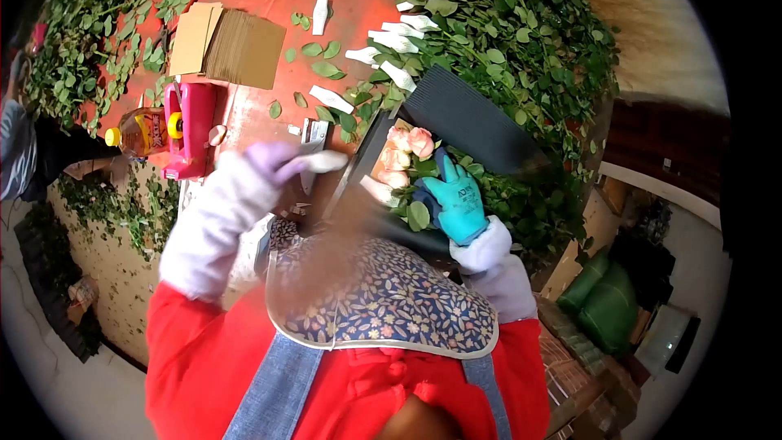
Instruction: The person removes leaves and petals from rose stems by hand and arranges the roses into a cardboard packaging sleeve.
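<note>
red tabletop (281, 4), pink roses (397, 160) just beside gloved fingers (438, 188) of right hand (463, 205)

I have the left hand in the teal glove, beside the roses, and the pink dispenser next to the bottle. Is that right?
One slip: the head view shows the right hand in the teal glove, not the left. It is indeed beside the roses, and the pink dispenser is next to the bottle.

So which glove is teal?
The right glove, among green leaves beside the pink roses. The left glove is light purple, motion-blurred.
</note>
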Available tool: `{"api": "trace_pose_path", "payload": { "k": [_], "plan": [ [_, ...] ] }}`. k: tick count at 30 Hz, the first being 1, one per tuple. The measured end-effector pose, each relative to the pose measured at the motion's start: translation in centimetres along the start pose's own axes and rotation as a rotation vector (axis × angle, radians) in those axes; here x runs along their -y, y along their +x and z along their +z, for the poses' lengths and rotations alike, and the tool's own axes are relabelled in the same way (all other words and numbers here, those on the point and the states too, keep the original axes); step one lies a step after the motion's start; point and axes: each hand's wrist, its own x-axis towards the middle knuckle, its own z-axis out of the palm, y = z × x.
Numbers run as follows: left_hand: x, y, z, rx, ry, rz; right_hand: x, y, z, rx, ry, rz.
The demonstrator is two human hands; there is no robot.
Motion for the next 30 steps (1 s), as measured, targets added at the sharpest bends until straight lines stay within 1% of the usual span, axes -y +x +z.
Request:
{"api": "trace_pose_path", "payload": {
  "k": [1,3,4,6,7,8,9,11,12,13,15,16,18,19,21,22,23,24,25,26,28,29,30],
  "plan": [
    [2.4,-1.5,-0.5,0.050,0.100,-0.035,0.3,0.2,-0.4,-0.057,0.085,-0.013],
    [7.9,-4.7,-1.0,0.204,0.265,-0.139,1.0,0.4,-2.0,-0.065,0.359,0.029],
    [10.4,-6.4,-1.1,0.280,0.319,-0.228,1.6,0.1,-3.2,-0.026,0.427,0.083],
    [13.8,-9.1,-1.0,0.430,0.390,-0.380,3.3,0.2,-6.2,-0.014,0.689,0.311],
    [13.9,-9.7,-1.0,0.475,0.401,-0.425,3.8,0.1,-8.4,0.006,0.194,0.058],
    [14.1,-9.8,-0.8,0.470,0.384,-0.430,4.7,0.2,-9.7,-0.014,-0.003,0.030],
    [13.5,-9.6,-0.7,0.462,0.369,-0.428,5.7,0.5,-10.3,-0.057,-0.015,0.011],
    [9.9,-7.5,-0.4,0.345,0.246,-0.327,7.7,1.5,-10.7,0.044,0.041,-0.055],
    [8.0,-6.3,0.0,0.272,0.183,-0.245,7.9,1.7,-9.4,0.006,0.047,-0.135],
    [6.2,-4.9,0.5,0.187,0.125,-0.128,7.2,1.7,-7.9,0.048,-0.059,-0.201],
    [3.3,-1.4,2.2,0.092,0.056,0.151,6.2,1.4,-5.2,0.173,-0.161,-0.160],
    [2.3,0.6,3.2,0.116,0.040,0.258,5.7,1.2,-4.2,0.177,-0.172,-0.172],
    [1.3,4.7,5.7,0.253,0.034,0.413,4.8,1.0,-2.9,0.372,-0.199,0.051],
    [1.2,6.8,6.9,0.376,0.044,0.485,4.5,1.0,-2.6,0.375,-0.208,0.048],
    [-0.1,8.0,7.6,0.422,0.061,0.582,4.1,1.5,-2.2,0.442,-0.257,-0.036],
    [-0.7,8.2,7.6,0.423,0.058,0.583,4.3,1.6,-2.1,0.362,-0.221,-0.072],
    [-1.3,8.3,7.4,0.481,0.044,0.586,4.0,1.7,-2.0,0.362,-0.217,-0.064],
    [-1.6,8.4,7.3,0.540,0.034,0.590,3.5,2.0,-1.8,0.430,-0.192,-0.063],
    [-1.3,8.2,7.5,0.551,0.040,0.593,3.2,2.1,-1.6,0.497,-0.165,-0.063],
    [-0.5,7.7,8.0,0.429,-0.048,0.641,3.4,2.1,-1.3,0.438,-0.120,-0.042],
    [1.2,6.9,8.4,0.196,-0.195,0.730,3.1,2.0,-0.9,0.434,-0.128,-0.044],
    [1.1,5.7,7.2,0.148,-0.251,0.617,3.0,1.8,-0.7,0.438,-0.140,-0.048],
    [2.6,5.5,7.3,-0.002,-0.276,0.644,2.9,1.8,-0.6,0.439,-0.131,-0.044]
  ]
}}
